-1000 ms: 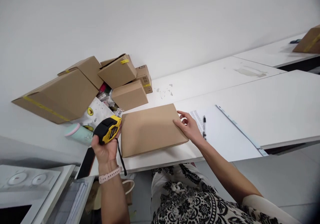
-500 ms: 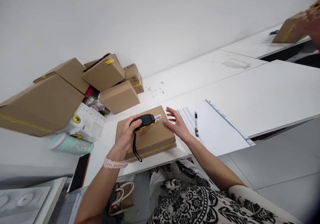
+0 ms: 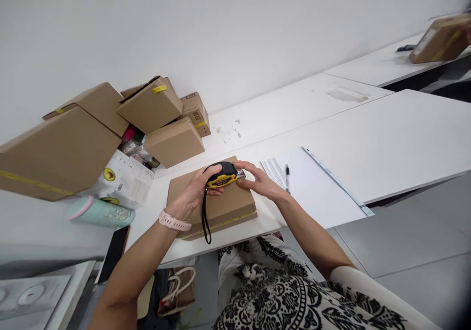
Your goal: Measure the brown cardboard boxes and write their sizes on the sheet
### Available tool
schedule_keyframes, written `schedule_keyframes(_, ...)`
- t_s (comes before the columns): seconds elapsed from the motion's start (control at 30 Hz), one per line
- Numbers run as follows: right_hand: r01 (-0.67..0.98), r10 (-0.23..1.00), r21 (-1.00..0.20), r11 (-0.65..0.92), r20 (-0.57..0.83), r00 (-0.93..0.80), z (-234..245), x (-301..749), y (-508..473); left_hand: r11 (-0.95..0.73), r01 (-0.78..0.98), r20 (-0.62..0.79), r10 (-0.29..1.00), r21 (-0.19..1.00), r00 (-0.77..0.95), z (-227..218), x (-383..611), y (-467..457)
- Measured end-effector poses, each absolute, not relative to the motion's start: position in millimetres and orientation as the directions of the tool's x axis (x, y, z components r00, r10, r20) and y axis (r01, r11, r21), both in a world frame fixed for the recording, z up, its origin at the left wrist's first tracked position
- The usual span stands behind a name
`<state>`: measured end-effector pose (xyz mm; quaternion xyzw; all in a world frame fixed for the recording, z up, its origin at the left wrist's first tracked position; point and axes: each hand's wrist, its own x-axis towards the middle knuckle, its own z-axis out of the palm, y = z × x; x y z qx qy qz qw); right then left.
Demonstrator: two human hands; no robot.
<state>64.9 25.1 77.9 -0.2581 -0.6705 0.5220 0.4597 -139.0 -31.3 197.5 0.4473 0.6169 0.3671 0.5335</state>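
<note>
A black and yellow tape measure with a dangling black wrist strap is gripped in my left hand, just above a flat cardboard box. My right hand pinches the metal end of the tape at the right side of the case, thumb below and fingers above. The box lies in front of me near the table edge, with yellow tape along its near side. Right of it a black pen rests on a white sheet of paper, beside a printed list.
Several cardboard boxes are stacked at the left against the wall. Near them lie a mint tumbler, a white carton with avocado pictures and a dark phone-like slab. At far right, another cardboard box stands by a co-worker's hand.
My right hand has moved left and closed on the tape's metal end. The tape measure has shifted right and turned, showing more of its yellow side. The far-right box has moved right.
</note>
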Motion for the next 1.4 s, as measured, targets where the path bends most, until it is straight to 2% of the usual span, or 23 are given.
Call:
schedule_keyframes(0.07, -0.184, 0.790, -0.941, 0.284, 0.339, -0.510, 79, 65, 32, 0.343, 0.150, -0.343, 0.939, 0.927, -0.031, 198, -143, -30)
schedule_keyframes(0.17, -0.231, 0.809, -0.942, 0.245, 0.330, -0.487, 79, 59, 41, 0.358, 0.134, -0.359, 0.933, 0.924, -0.016, 196, -147, -27)
schedule_keyframes(0.3, -0.229, 0.796, -0.918, 0.323, 0.395, -0.459, 74, 52, 51, 0.353, 0.125, -0.358, 0.934, 0.927, 0.013, 193, -152, -24)
schedule_keyframes(0.37, -0.150, 0.779, -0.911, 0.385, 0.408, -0.475, 74, 52, 53, 0.352, 0.123, -0.357, 0.934, 0.928, 0.023, 193, -153, -23)
schedule_keyframes(0.47, 0.075, 0.773, -0.875, 0.477, 0.378, -0.510, 79, 54, 52, 0.353, 0.110, -0.359, 0.933, 0.929, 0.037, 192, -156, -23)
schedule_keyframes(0.53, 0.207, 0.781, -0.843, 0.496, 0.329, -0.530, 85, 55, 49, 0.349, 0.103, -0.355, 0.934, 0.931, 0.038, 191, -158, -23)
schedule_keyframes(0.63, 0.294, 0.793, -0.820, 0.492, 0.282, -0.540, 93, 55, 43, 0.352, 0.118, -0.357, 0.934, 0.929, 0.026, 191, -164, -26)
schedule_keyframes(0.8, 0.329, 0.805, -0.811, 0.483, 0.264, -0.532, 101, 55, 35, 0.347, 0.100, -0.342, 0.938, 0.933, -0.058, 205, -201, -42)
schedule_keyframes(1.03, 0.368, 0.806, -0.782, 0.503, 0.271, -0.526, 101, 52, 32, 0.332, 0.070, -0.308, 0.921, 0.941, -0.238, 227, -336, -80)
schedule_keyframes(1.2, 0.426, 0.797, -0.717, 0.552, 0.305, -0.521, 96, 49, 33, 0.333, -0.032, -0.318, 0.861, 0.942, -0.397, 213, -398, -103)
schedule_keyframes(1.4, 0.410, 0.804, -0.737, 0.537, 0.300, -0.513, 94, 48, 34, 0.298, -0.121, -0.321, 0.850, 0.947, -0.418, 190, -414, -95)
